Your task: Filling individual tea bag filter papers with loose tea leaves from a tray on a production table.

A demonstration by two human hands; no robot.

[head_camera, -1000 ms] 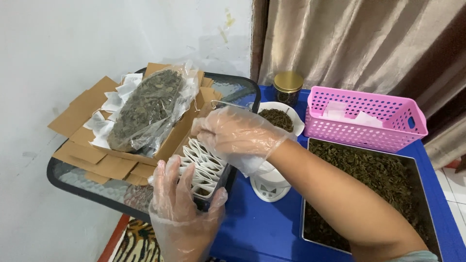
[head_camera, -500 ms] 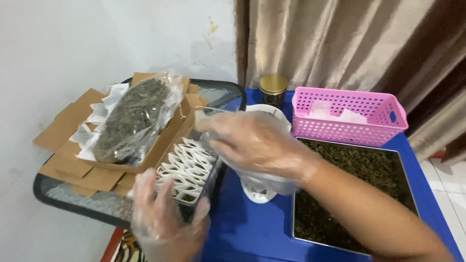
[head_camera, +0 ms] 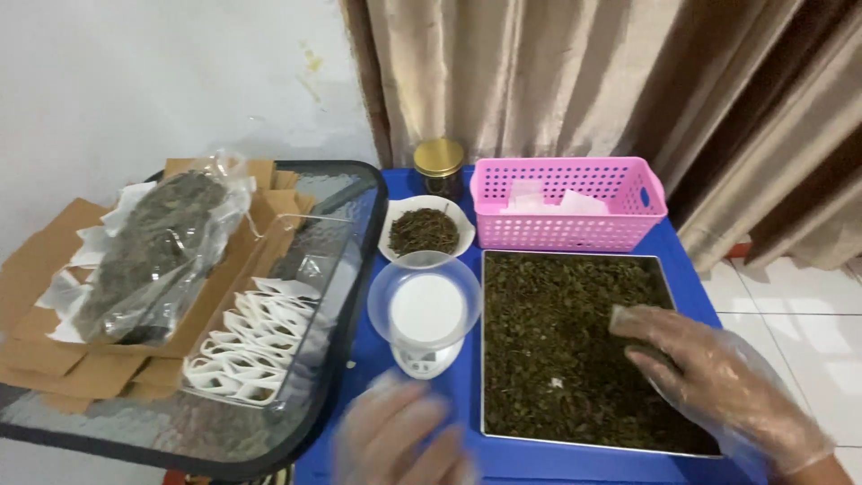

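Our right hand [head_camera: 718,382] lies flat, fingers loosely together, on the leaves in the tray [head_camera: 575,350]; our left hand [head_camera: 404,445], blurred, hovers near the scale [head_camera: 424,314], fingers unclear.

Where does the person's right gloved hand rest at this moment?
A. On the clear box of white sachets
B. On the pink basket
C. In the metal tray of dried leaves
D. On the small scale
C: the right hand lies on the dried leaves inside the metal tray, fingers spread.
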